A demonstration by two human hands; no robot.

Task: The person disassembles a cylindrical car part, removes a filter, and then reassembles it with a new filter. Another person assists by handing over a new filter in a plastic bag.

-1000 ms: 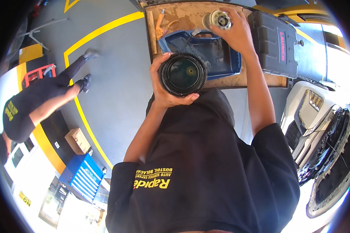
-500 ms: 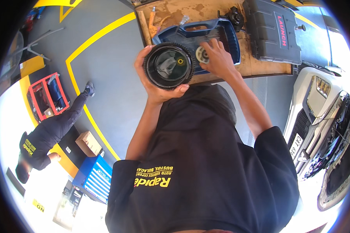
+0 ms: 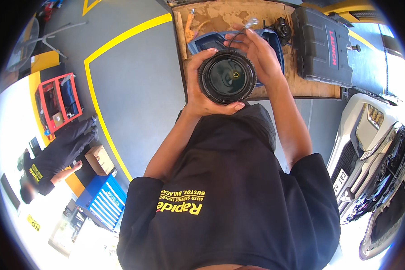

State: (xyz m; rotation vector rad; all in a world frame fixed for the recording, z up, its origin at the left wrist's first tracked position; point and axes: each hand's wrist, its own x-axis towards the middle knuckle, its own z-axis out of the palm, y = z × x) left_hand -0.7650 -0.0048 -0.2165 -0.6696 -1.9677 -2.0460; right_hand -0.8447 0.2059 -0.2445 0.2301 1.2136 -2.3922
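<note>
My left hand (image 3: 198,96) is wrapped around a black round canister (image 3: 227,76) with a ridged rim, holding it up above the near edge of the bench. Its dark, glossy interior faces me, and a small yellow ring shows inside. Just beyond the canister's right side is my right hand (image 3: 258,54), fingers bent toward the left. A thin dark cable (image 3: 231,41) curves across its fingertips and seems pinched there. Beside them is a small clear piece (image 3: 252,21), apparently at the cable's end. Behind both hands lies a blue plastic tray (image 3: 200,42), partly covered.
The wooden bench (image 3: 238,10) carries an orange-handled tool (image 3: 190,27), a black mechanical part (image 3: 282,30) and a dark hard case (image 3: 319,49). A white car (image 3: 369,117) stands at right. At left are a person (image 3: 54,157), a red rack (image 3: 58,105) and a blue tool cabinet (image 3: 102,198).
My right hand has left the pale round piece in the tray and moved to the canister's far right side. The clear piece has shifted right with it. The pale piece is now out of sight.
</note>
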